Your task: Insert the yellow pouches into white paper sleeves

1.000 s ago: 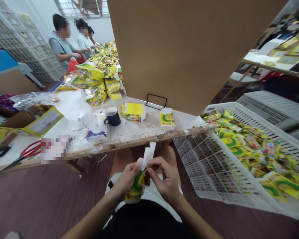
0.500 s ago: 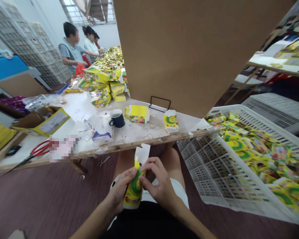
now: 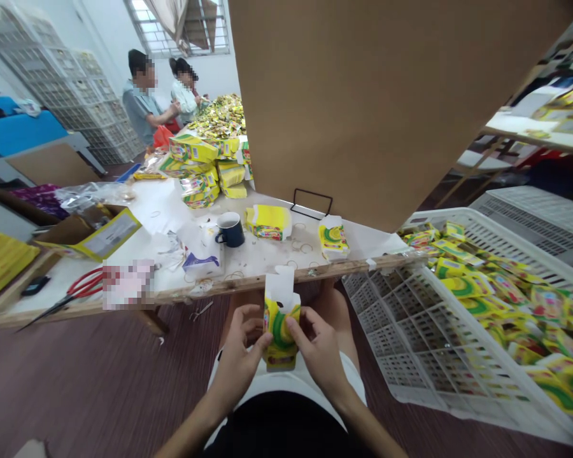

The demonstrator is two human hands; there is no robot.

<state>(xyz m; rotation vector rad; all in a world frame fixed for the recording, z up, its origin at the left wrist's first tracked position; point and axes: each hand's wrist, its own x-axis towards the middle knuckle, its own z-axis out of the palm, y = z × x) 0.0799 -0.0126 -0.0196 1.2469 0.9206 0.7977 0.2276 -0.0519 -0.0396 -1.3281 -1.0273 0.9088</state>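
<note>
- Yellow carton (image 3: 281,346): in front of the desk (image 3: 262,252), white flap raised.
- Right hand (image 3: 319,343): pinching the carton's side.
- Left hand (image 3: 239,353): loosely spread, thumb at its opposite edge.
- Crate (image 3: 410,337): right of the desk.

Nothing can be read for certain. The yellow carton (image 3: 282,336) between the left hand (image 3: 242,356) and the right hand (image 3: 317,347) bears reddish lettering (image 3: 281,360) low on its front, too small to make out. Left of the hands, the pale label (image 3: 109,235) on the open box (image 3: 71,246) is blurred; right of them, print on the packets (image 3: 551,305) is too.
</note>
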